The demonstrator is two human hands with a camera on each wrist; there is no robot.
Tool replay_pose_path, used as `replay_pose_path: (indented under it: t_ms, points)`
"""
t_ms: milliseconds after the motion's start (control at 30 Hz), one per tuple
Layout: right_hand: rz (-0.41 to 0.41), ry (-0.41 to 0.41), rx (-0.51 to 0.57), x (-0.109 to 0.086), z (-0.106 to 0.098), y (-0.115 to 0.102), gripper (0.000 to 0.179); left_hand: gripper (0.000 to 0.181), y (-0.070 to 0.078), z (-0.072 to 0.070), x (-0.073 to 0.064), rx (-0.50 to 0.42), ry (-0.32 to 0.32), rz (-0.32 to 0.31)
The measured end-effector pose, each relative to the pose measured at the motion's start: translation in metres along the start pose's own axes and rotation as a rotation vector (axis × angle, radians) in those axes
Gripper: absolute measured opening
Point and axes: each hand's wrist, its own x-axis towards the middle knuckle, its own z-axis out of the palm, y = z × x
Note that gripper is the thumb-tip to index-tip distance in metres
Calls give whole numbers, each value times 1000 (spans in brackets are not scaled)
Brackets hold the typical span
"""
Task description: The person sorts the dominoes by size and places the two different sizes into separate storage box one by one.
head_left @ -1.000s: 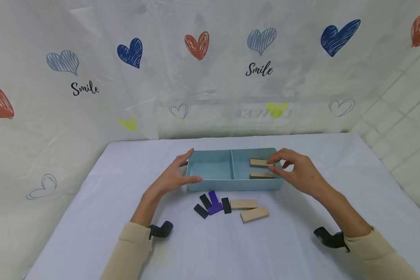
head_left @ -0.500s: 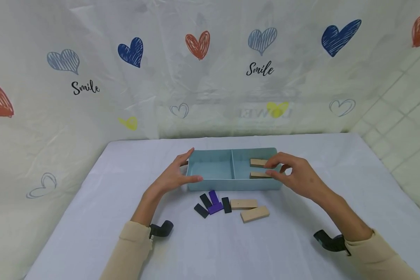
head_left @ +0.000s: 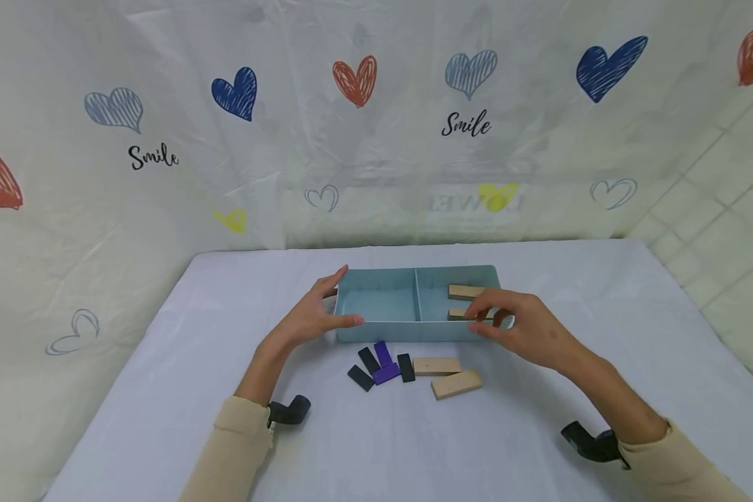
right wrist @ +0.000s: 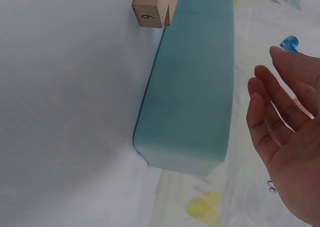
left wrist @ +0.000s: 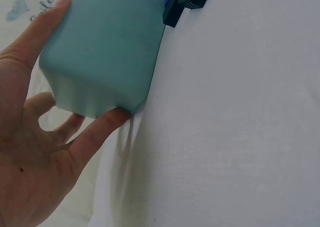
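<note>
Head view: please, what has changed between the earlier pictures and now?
The right grip moved toward the person and slightly left, from the far block toward the near block in the box. The left grip stayed at the box's left end; outside blocks did not move.

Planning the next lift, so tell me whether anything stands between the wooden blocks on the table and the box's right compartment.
Yes: the box's front wall stands between the wooden blocks and the right compartment, and the right hand hangs near that wall's right end.
</note>
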Motion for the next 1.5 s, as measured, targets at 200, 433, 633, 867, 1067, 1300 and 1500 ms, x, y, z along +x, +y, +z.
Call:
replay_pose_path:
  t_ms: [200, 433, 633, 867, 1067, 1300, 1500]
  points:
    - [-13, -38, 38, -2, 5, -3, 26, 112, -1, 0, -1, 3, 2, -2]
    - [-26, -104, 82, -1, 14, -7, 26, 115, -4, -6, -6, 17, 7, -25]
    - [-49, -153, 90, -4, 14, -7, 26, 112, -3, -8, -4, 23, 9, -8]
    - [18, -286, 121, -10, 14, -5, 16, 112, -1, -4, 0, 11, -1, -2]
    - [78, -388, 133, -13, 19, -3, 16, 112, -1, -3, 0, 10, 0, -9]
    - [109, -442, 150, -17, 25, -2, 22, 111, -2, -1, -1, 10, -1, -4]
    - [122, -460, 106, -18, 25, -4, 24, 111, 1, 0, -2, 3, -1, 2]
